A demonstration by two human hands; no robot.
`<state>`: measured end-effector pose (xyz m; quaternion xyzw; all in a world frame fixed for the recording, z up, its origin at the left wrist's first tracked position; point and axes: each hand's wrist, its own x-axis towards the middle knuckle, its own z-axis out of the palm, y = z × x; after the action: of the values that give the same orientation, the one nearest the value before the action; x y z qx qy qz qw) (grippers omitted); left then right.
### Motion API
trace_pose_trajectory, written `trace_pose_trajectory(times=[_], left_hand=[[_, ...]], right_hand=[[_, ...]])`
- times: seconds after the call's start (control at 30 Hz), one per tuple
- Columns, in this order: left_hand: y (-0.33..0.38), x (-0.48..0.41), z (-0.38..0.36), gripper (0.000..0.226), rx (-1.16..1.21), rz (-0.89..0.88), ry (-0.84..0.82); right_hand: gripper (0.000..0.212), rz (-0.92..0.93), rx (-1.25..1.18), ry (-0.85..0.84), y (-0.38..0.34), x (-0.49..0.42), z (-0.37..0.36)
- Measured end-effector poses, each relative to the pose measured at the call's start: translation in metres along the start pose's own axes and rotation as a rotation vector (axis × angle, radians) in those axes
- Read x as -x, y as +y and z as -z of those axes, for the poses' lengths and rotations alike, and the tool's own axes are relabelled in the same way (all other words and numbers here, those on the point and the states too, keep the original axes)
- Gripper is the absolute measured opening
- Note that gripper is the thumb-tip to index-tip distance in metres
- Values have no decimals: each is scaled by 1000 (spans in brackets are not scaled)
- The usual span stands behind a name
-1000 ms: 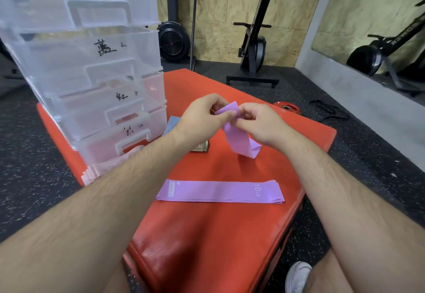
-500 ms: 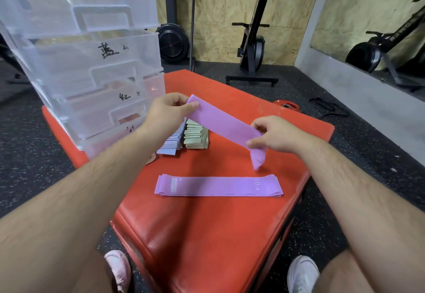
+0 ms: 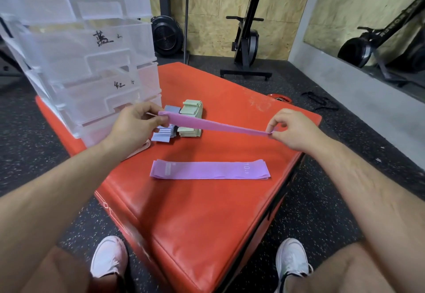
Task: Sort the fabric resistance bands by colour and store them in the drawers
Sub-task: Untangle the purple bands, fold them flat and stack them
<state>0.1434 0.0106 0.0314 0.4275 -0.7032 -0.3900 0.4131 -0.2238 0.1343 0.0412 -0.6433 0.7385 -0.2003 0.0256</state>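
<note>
The left hand [image 3: 135, 123] and right hand [image 3: 291, 129] are each pinching an end of the purple band [image 3: 216, 126], now pulled out flat from its earlier fold, above the purple stack [image 3: 209, 169] on the red table [image 3: 207, 212], likely joining it next.

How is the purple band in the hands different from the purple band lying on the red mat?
The held purple band is up in the air, pinched at its ends by the left hand and right hand; the lying purple band rests flat on the red mat, untouched. The held band slopes down toward the right hand and looks thin; the lying band shows its broad face with white print. Both are the same purple fabric.
</note>
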Motion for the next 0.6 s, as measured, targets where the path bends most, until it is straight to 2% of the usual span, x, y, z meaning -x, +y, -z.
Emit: trace_pose_trajectory(times=[0.1, 0.17, 0.27, 0.43, 0.6], left_hand=[[-18, 12, 5, 14, -49, -13, -82], [-32, 21, 8, 29, -145, -93, -135], [-42, 38, 13, 37, -265, -212, -208], [-57, 56, 16, 25, -481, -354, -325], [-70, 60, 16, 16, -618, -446, -358]], right_hand=[[22, 37, -71, 86, 4, 14, -3], [24, 82, -102, 122, 4, 24, -8], [22, 195, -40, 124, 0, 40, -15], [17, 336, 113, -6, 1, 56, -31], [18, 352, 127, -67, 5, 69, -44]])
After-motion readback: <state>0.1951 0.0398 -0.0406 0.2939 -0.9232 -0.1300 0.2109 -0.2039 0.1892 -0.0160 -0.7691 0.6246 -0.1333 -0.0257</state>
